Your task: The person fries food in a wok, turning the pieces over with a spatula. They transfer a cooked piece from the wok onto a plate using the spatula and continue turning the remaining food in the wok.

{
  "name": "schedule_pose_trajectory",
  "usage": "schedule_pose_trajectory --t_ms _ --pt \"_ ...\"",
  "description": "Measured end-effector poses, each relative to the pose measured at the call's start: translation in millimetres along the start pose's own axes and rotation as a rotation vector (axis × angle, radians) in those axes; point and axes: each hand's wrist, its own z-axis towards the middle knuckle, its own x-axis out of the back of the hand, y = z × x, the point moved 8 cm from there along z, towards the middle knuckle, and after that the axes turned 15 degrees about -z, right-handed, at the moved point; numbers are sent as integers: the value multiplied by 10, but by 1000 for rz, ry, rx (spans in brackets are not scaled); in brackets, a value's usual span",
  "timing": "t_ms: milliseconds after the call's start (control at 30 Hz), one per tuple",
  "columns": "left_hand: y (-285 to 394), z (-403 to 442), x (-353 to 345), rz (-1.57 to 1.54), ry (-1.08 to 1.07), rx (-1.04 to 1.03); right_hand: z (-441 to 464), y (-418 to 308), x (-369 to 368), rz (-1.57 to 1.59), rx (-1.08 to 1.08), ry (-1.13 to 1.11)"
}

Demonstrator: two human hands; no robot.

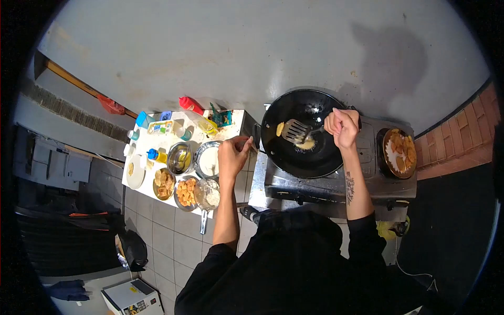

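Note:
Over the right side of the black wok (275, 155), my right hand (342, 127) is closed round the handle of a slotted metal spatula (297, 131). The spatula's blade is inside the wok, between a small yellow piece (280, 129) and another frying piece (306, 143) in bubbling oil. My left hand (234, 156) is in the gap between the wok and the side table, next to a bowl of white batter (209, 160). Its fingers are pinched together; anything between them is too small to make out.
A white side table (149, 190) on the left bears a bowl of orange cubes (186, 192), a strainer (203, 195), a steel bowl (180, 158), a red bottle (191, 105) and an oil bottle (206, 125). Fried food on a lined plate (400, 153) stands on the stove's right side.

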Motion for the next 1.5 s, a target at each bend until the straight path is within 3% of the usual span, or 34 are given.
schedule_pose_trajectory --t_ms 267,400,667,1067,1167,1333,1500 --pt "6 -6 3 9 -8 14 97 117 -100 -53 39 43" --pt "-101 -5 56 -23 3 77 71 56 243 -256 -11 221" --pt "-95 75 -117 -3 -42 76 -178 306 383 -196 -85 351" --pt "-354 9 -275 15 107 262 -281 536 201 -255 -114 189" --pt "-237 -21 -279 -6 210 148 -275 561 170 -325 -103 139" --pt "-141 -42 -309 50 182 141 -238 543 181 -331 -153 121" --pt "121 -159 -26 -29 315 134 -185 279 251 -252 -72 120"
